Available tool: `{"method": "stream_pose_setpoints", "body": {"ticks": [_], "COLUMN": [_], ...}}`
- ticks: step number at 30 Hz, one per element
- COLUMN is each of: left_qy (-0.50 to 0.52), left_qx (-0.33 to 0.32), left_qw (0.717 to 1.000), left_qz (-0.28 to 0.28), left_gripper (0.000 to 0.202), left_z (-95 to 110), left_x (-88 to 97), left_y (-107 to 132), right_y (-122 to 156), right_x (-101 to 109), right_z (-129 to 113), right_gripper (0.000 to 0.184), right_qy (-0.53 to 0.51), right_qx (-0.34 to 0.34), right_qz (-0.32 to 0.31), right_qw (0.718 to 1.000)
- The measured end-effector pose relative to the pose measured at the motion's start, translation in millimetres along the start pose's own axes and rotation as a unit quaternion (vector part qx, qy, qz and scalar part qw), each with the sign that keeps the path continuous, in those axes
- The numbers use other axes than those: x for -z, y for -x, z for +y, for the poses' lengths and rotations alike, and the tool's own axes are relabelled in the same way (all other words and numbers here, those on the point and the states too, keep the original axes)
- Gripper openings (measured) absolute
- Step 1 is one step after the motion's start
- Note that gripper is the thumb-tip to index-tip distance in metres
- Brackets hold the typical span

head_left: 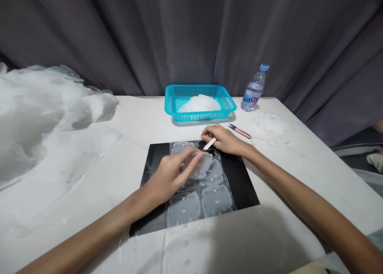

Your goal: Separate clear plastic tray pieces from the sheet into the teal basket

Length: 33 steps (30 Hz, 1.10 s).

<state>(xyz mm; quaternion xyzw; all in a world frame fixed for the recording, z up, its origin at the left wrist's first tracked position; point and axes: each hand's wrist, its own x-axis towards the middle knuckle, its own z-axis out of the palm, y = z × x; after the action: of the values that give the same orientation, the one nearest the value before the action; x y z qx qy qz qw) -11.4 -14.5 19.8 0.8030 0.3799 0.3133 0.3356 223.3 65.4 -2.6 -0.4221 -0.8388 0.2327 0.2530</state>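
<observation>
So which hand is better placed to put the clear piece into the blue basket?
Left, probably: the left hand grips the clear piece over the black mat; the right hand, though nearer the basket, holds a white stick.

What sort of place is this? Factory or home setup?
Probably a makeshift handwork bench, not a factory line: white table backed by grey curtain, black mat bearing a clear moulded plastic sheet, teal basket of whitish pieces, heap of clear plastic at left.

single head-worn view, forward and down, close over the white table point(278, 178)
</observation>
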Motion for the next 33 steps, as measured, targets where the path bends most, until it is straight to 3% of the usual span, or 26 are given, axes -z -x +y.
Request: {"method": "stream_pose_setpoints", "body": {"ticks": [2, 4, 7, 10, 15, 26, 29, 33], "left_qy": [0.067, 0.120, 0.147, 0.178, 0.203, 0.216, 0.290, 0.406], "left_qx": [0.066, 0.089, 0.100, 0.104, 0.097, 0.103, 0.134, 0.190], "left_qw": [0.995, 0.988, 0.984, 0.978, 0.974, 0.971, 0.948, 0.894], "left_qz": [0.024, 0.027, 0.031, 0.031, 0.033, 0.012, -0.002, -0.023], "left_gripper": [0.030, 0.034, 0.035, 0.035, 0.034, 0.034, 0.034, 0.034], "left_z": [-2.8, -4.2, -3.5, -1.7, -0.6, -10.6, -12.0, -15.7], "left_x": [4.1, 7.6, 10.0, 10.0, 11.6, 14.6, 11.8, 7.4], "left_y": [-5.3, -10.0, -12.9, -12.9, -13.0, -10.5, -10.7, -11.3], "right_y": [0.1, 1.7, 6.6, 11.8, 14.5, 16.3, 15.5, 14.4], "right_x": [11.4, 27.2, 49.8, 59.7, 55.0, 52.5, 50.8, 49.0], "right_z": [-1.0, -8.5, -27.8, -45.8, -55.9, -50.5, -48.4, -43.4], "right_gripper": [0.018, 0.027, 0.037, 0.028, 0.029, 0.020, 0.019, 0.019], "right_qy": [-0.046, -0.116, -0.199, -0.218, -0.243, -0.245, -0.251, -0.259], "right_qx": [-0.005, -0.009, 0.009, 0.017, -0.005, 0.007, -0.003, -0.007], "right_qz": [0.040, 0.041, -0.075, -0.150, -0.133, -0.078, -0.080, -0.088], "right_qw": [0.998, 0.992, 0.977, 0.964, 0.961, 0.966, 0.965, 0.962]}}
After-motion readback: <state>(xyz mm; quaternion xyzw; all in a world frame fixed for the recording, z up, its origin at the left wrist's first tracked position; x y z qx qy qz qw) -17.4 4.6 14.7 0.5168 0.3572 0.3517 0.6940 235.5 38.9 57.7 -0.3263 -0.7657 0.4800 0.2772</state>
